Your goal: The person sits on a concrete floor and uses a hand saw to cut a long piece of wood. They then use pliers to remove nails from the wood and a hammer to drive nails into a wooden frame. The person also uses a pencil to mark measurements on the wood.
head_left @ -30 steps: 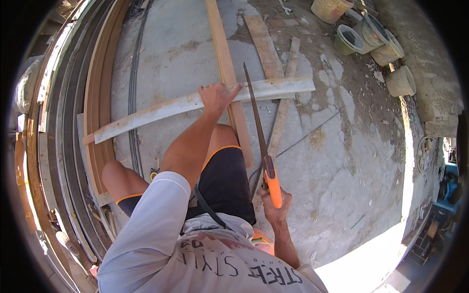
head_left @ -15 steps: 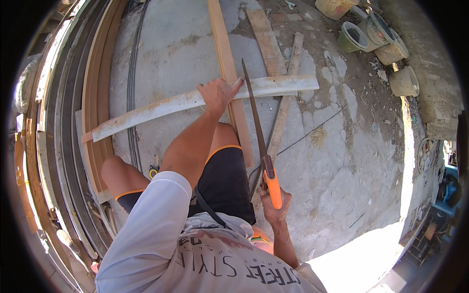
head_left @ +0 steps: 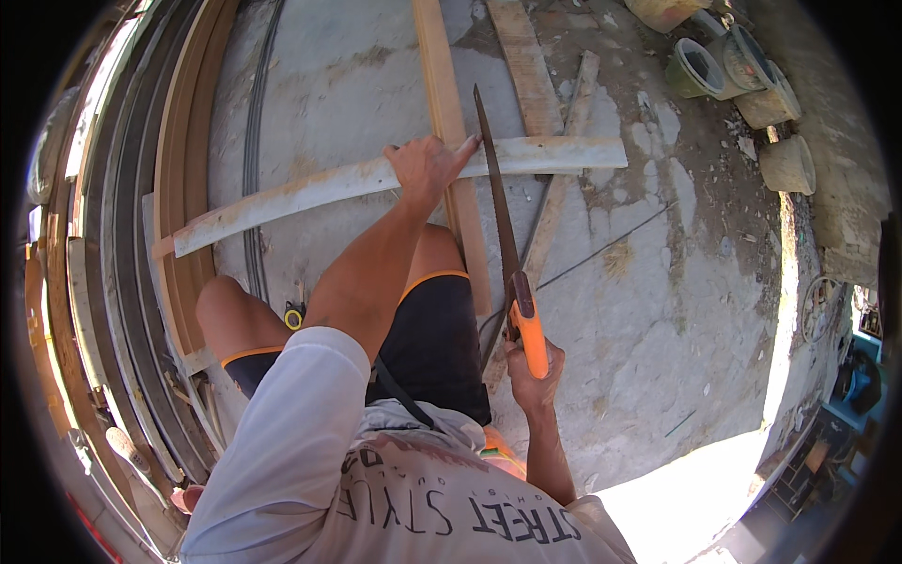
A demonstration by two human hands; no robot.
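Observation:
My left hand [head_left: 425, 171] grips a weathered white plank [head_left: 244, 213] at its middle, where it crosses a tan board [head_left: 462, 244]. The thumb points right, beside the saw blade. My right hand [head_left: 531, 385] is closed on the orange handle of a hand saw [head_left: 498, 216], whose long dark blade points forward across the plank, just right of my left hand. A yellow-and-black tape measure [head_left: 294, 315] lies near my left knee.
Long boards [head_left: 183, 122] are stacked along the left, beside dark rods or cables [head_left: 256, 160]. Two rough planks [head_left: 524, 66] lie ahead on the concrete floor [head_left: 658, 348]. Several buckets [head_left: 785, 164] stand at upper right along a rough wall [head_left: 836, 197].
The saw has slid a little forward along its length in my right hand's grip, that hand moving with it. My left hand stays on the plank. The whole view has shifted slightly.

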